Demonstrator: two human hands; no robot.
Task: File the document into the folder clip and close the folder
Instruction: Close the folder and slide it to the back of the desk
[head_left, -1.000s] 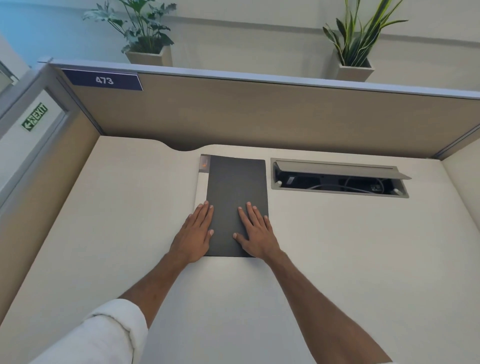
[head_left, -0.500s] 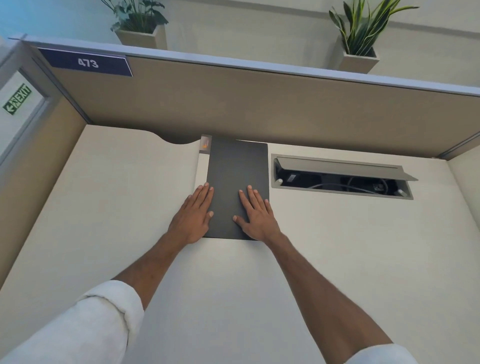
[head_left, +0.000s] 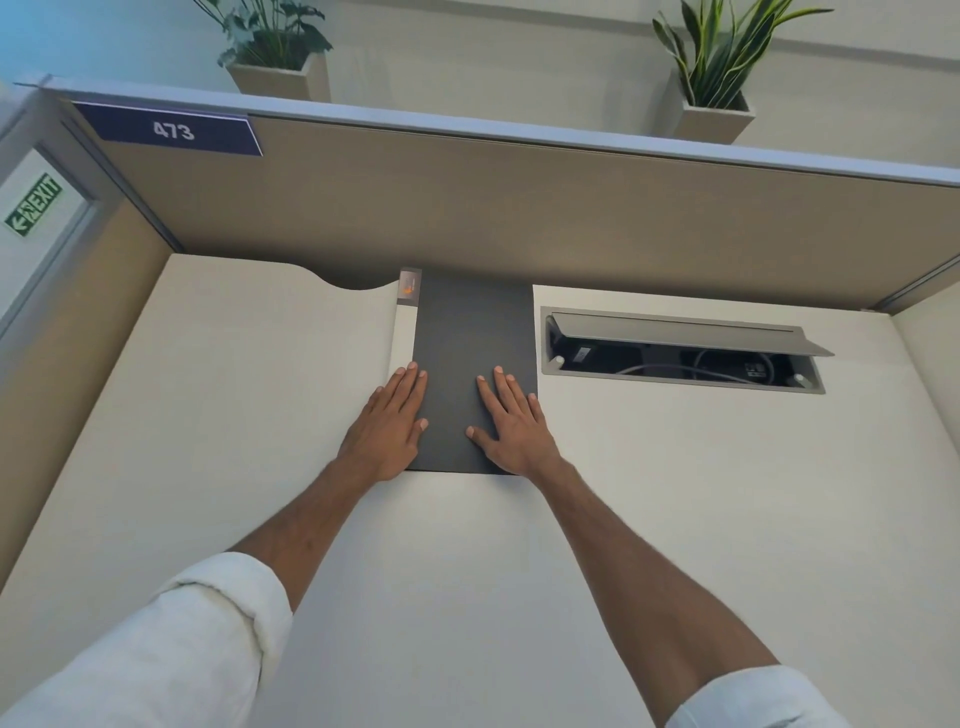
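A dark grey folder (head_left: 472, 332) lies closed and flat on the white desk (head_left: 208, 415), its far end against the partition. A white strip with a small orange mark (head_left: 407, 312) shows along its left edge. My left hand (head_left: 389, 423) rests flat, fingers spread, on the folder's near left edge, partly on the desk. On the near right part of the cover my right hand (head_left: 511, 421) lies flat as well. Neither hand grips anything. No document is visible; whatever is inside the folder is hidden.
An open cable hatch (head_left: 680, 348) with wires inside sits in the desk just right of the folder. A beige partition (head_left: 519, 208) with a "473" label walls the far side. Two potted plants (head_left: 711, 67) stand behind it. An exit sign is at the left.
Both hands, flat on the folder, have slid it away from me until its far end meets the partition. The camera has tilted a little.
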